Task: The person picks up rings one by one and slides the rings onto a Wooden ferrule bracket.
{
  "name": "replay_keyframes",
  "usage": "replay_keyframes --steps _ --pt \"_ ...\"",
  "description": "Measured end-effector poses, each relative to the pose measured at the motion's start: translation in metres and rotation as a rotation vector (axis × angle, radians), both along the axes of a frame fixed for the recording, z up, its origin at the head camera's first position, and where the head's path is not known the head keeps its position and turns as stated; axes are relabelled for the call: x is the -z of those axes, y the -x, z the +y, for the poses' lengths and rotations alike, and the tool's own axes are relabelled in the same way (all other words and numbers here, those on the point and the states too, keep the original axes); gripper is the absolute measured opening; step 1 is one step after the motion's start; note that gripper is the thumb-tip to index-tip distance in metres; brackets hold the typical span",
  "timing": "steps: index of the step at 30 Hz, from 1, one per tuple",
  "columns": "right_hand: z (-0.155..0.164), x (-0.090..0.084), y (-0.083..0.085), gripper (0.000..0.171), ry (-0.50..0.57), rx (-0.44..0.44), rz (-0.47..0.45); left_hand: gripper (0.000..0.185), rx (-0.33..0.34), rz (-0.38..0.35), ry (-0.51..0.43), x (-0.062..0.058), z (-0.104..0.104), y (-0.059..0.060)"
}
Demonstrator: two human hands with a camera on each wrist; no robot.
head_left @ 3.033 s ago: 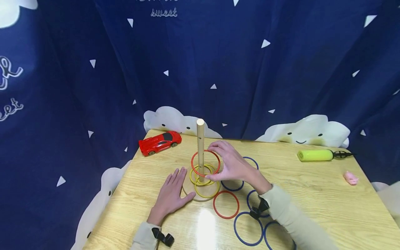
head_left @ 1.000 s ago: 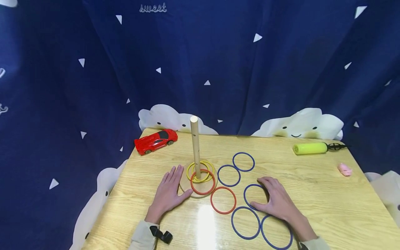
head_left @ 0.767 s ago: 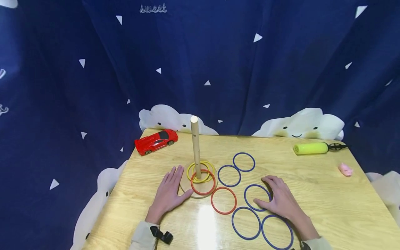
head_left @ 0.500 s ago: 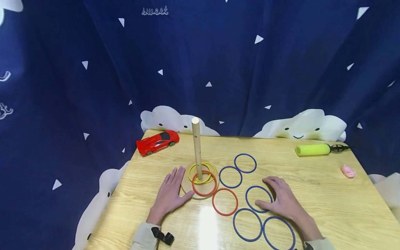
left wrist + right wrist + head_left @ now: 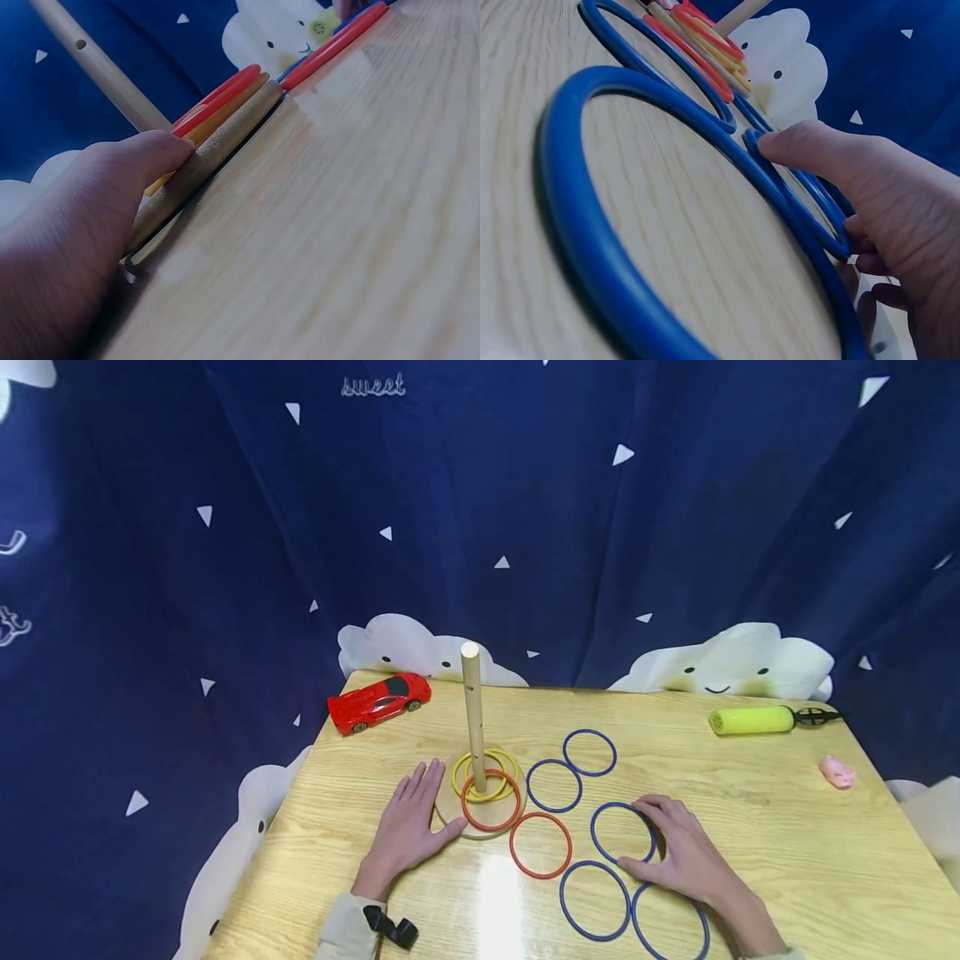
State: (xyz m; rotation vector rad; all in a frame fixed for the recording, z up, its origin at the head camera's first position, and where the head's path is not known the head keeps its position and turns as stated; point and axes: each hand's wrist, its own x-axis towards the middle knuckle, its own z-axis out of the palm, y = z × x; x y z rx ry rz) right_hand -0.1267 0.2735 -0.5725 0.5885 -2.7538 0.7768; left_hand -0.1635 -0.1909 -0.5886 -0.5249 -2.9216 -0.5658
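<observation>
A round wooden base carries an upright peg, with yellow rings around it. On top of them leans a red ring that also encircles the peg's foot. My left hand lies flat with fingers straight beside the base; in the left wrist view its thumb presses the base's edge. At the right, my right hand pinches a blue ring across its right side, thumb at the near edge and fingers at the far edge. That ring lies low at the tabletop.
Another red ring lies right of the base. Further blue rings lie around the held one, two nearer and two farther back. A red toy car, a yellow-green pump and a small pink object sit toward the back.
The red ring has come down over the peg and my right hand has let it go. That hand moved right and nearer to a blue ring and now grips it. My left hand stays put.
</observation>
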Motion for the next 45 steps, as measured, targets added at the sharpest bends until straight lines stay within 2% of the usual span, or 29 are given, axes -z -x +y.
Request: replay_keyframes --steps 4,8,12,18,23,29,37,45 --pt "0.001 -0.001 0.001 0.096 0.005 0.018 -0.013 0.104 0.005 0.017 0.013 0.001 0.0 0.001" --pt "0.002 0.0 0.0 0.1 0.004 0.011 -0.018 0.105 0.003 0.004 0.027 0.002 0.0 0.0" --pt "0.001 0.003 0.002 0.097 0.007 0.006 0.012 0.105 -0.001 -0.006 0.032 0.002 -0.001 -0.001" --pt "-0.003 0.009 0.006 0.093 -0.051 0.039 0.09 0.104 0.001 0.01 0.028 0.002 -0.001 -0.002" --pt "-0.004 0.01 0.006 0.09 -0.061 0.06 0.099 0.104 -0.006 0.01 0.022 0.003 -0.001 -0.003" --pt "-0.005 -0.001 0.009 0.088 -0.029 0.064 0.095 0.104 -0.013 -0.013 0.023 0.004 -0.001 -0.002" --pt "-0.006 -0.021 0.02 0.097 0.002 0.014 0.116 0.104 -0.009 -0.01 0.013 0.003 -0.001 0.0" --pt "-0.01 -0.033 0.03 0.095 0.018 -0.011 0.123 0.105 -0.012 -0.036 0.012 0.001 -0.001 0.0"
